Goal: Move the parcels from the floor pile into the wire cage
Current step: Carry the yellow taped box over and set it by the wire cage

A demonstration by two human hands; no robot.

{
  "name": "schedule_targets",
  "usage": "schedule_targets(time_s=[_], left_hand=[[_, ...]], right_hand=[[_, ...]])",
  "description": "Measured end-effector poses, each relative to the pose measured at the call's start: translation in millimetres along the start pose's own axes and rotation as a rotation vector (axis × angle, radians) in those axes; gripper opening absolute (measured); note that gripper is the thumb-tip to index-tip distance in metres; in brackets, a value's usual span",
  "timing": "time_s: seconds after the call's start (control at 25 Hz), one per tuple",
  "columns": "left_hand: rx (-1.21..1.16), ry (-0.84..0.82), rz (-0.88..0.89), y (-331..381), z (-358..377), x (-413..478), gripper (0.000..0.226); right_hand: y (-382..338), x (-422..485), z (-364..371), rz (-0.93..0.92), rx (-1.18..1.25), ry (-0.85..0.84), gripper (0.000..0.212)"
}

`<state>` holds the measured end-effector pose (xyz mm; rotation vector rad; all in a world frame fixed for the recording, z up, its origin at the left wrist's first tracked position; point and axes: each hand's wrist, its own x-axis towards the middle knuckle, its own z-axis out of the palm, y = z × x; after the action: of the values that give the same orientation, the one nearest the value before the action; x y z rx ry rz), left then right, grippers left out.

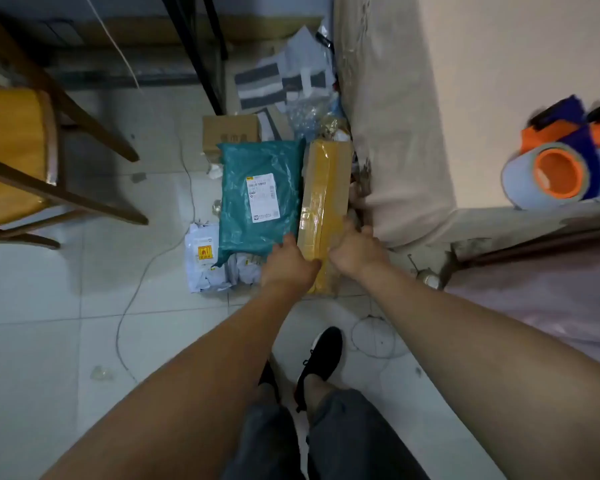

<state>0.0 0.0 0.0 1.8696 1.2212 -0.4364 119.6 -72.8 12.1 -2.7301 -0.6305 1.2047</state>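
Gripping the long tape-wrapped cardboard box (pixel 323 209) at its near end, left hand (pixel 289 265) and right hand (pixel 355 252) are clamped on either side. It sits on the tiled floor (pixel 84 306), right beside a teal mailer bag (pixel 260 199) that overlaps some white parcels (pixel 205 265).

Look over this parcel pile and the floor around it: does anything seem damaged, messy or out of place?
Yes. The white mailer bag under the teal mailer bag is crumpled. Torn packaging scraps litter the floor behind the pile, and a loose cable trails across the tiles. The wall corner beside the long cardboard box looks stained and flaking.
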Motion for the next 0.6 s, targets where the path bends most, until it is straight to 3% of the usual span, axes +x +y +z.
schedule_targets(time_s=[0.16, 0.32, 0.48, 0.6], left_hand=[[0.041, -0.037, -0.133, -42, 48, 26, 0.071], [0.077, -0.024, -0.148, -61, 86, 56, 0.094], [-0.051, -0.098, -0.170, -68, 107, 73, 0.106], [-0.120, -0.035, -0.105, -73, 113, 82, 0.099]], right_hand=[[6, 43, 27, 0.063, 0.039, -0.056, 0.088], [8, 77, 57, 0.057, 0.014, -0.041, 0.092], [4, 94, 89, 0.090, -0.017, 0.000, 0.092], [-3, 101, 108, 0.115, -0.015, 0.035, 0.095]])
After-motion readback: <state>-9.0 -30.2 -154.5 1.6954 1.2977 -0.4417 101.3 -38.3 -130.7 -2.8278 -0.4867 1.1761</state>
